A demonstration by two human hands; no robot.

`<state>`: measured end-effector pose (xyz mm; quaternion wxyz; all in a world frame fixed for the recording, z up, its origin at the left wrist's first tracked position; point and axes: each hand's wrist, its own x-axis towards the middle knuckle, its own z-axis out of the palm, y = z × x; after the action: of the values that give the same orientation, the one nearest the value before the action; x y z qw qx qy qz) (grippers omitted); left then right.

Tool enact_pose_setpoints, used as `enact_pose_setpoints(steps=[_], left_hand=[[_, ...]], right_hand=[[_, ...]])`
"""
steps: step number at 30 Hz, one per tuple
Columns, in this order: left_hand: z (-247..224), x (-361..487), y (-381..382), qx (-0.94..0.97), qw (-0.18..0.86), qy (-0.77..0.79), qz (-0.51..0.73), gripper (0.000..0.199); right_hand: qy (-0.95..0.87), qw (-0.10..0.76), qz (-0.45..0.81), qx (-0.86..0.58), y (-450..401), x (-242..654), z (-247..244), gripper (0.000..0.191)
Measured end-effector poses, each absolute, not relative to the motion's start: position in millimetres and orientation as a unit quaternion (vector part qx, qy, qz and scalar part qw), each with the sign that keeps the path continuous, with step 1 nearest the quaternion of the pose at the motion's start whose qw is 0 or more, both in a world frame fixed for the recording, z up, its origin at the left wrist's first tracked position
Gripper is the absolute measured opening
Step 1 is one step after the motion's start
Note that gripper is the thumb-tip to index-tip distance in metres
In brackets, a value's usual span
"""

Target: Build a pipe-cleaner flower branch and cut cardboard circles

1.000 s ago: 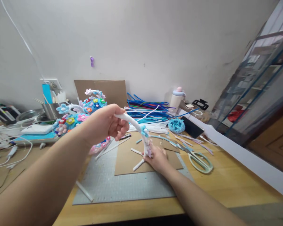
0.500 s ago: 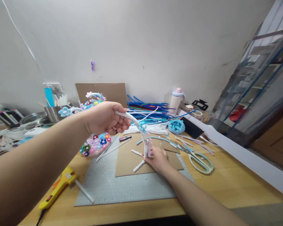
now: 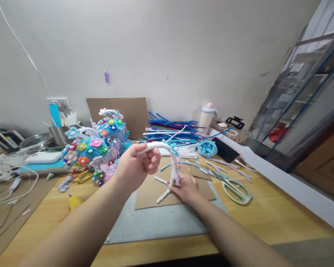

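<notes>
A white wrapped stem curves over between my hands, with a small blue flower at its bend and pale pink bits lower down. My left hand is closed round the stem's upper end. At its base, my right hand holds the upright part. Two white feet spread from the base over a brown cardboard piece, which lies on a grey cutting mat.
Flower-covered blue arrangements stand at the left, near a yellow glue gun partly behind my left forearm. Green-handled scissors, a blue fuzzy ring and a phone lie at the right. Pipe cleaners are piled behind, beside a bottle.
My left hand has moved down, bending the stem's upper end lower into a tighter arch. My right hand stays at the base. More of the flower arrangements now shows.
</notes>
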<state>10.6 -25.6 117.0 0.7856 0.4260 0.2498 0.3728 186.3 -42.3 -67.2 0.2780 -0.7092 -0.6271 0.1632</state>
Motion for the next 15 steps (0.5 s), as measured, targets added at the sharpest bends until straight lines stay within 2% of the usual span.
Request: enact_pose_setpoints(steps=[7, 15], left_hand=[[95, 20, -29, 0.390, 0.801, 0.179, 0.417, 0.027], [75, 28, -35, 0.399, 0.770, 0.160, 0.472, 0.025]], right_hand=[[-0.630, 0.269, 0.160, -0.710, -43, 186, -64, 0.021], [-0.640, 0.261, 0.159, -0.705, -43, 187, -61, 0.014]])
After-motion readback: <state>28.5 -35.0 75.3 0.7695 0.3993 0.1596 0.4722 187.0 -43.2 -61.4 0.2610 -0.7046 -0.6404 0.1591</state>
